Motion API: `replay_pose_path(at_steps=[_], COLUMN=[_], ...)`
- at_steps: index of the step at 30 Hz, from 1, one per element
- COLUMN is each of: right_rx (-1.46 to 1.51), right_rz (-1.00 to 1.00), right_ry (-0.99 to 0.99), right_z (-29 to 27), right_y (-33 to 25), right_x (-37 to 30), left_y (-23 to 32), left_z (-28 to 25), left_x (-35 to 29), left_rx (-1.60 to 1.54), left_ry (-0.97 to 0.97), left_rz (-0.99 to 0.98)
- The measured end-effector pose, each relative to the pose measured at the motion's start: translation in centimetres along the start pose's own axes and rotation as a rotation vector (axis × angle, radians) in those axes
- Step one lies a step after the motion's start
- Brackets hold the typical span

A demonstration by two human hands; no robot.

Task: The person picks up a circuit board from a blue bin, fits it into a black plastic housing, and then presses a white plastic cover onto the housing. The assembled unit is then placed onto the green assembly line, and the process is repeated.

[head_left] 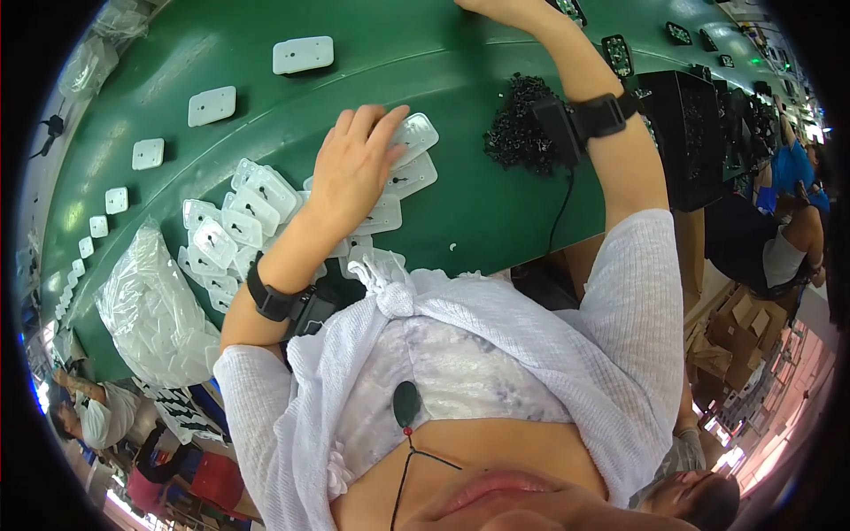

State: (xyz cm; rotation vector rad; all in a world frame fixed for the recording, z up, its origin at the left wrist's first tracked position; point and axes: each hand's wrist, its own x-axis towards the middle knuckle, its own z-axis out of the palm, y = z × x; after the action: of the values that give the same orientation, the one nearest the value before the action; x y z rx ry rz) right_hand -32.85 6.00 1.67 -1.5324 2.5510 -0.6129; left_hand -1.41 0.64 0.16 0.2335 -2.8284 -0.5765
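My left hand [352, 164] reaches over a row of overlapping white plastic covers. Its fingers are spread, with index finger and thumb at the left edge of the topmost cover [418, 140]; I cannot see a firm grip. Just below lies another white cover [413, 177] with a small dark keyhole-shaped slot. My right hand [496, 7] is at the top edge, mostly out of the picture, so its fingers and anything in them are hidden. A heap of small black parts [521, 124] lies to the left of my right forearm.
More white covers [239, 221] pile up left of my forearm, beside a clear plastic bag [150, 301] of covers. White housings [303, 55] stand in a line along the green table [460, 208]. At right are a black bin [677, 137] and circuit boards in black cases [617, 56]. Co-workers sit farther off.
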Motion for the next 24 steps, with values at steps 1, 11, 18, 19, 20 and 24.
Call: replay_pose_path(at_steps=[1, 11, 18, 19, 20, 24], right_rx=[0.004, 0.403, -0.05, 0.057, 0.164, 0.229], right_rz=[-0.016, 0.164, -0.138, -0.084, -0.029, -0.037], right_ry=[-0.02, -0.132, 0.048, 0.069, 0.089, 0.102], right_z=[-0.7, -1.2, 0.7, 0.8, 0.9, -0.4], right_y=[-2.2, -4.7, -4.5, -4.6, -4.8, -7.1], right_x=[-1.1, -9.4, -11.5, -11.5, -11.4, -12.8], left_y=[0.0, -2.1, -2.5, -2.2, -2.1, -2.8], left_z=[0.3, -1.1, -0.3, 0.1, 0.6, 1.5], left_x=[-0.4, 1.3, 1.9, 2.0, 2.1, 2.3], left_rx=[-0.006, 0.381, 0.24, 0.226, 0.224, 0.146], left_ry=[0.006, -0.223, -0.083, -0.067, -0.062, 0.106], left_rz=[0.046, 0.447, 0.301, 0.244, 0.234, 0.108])
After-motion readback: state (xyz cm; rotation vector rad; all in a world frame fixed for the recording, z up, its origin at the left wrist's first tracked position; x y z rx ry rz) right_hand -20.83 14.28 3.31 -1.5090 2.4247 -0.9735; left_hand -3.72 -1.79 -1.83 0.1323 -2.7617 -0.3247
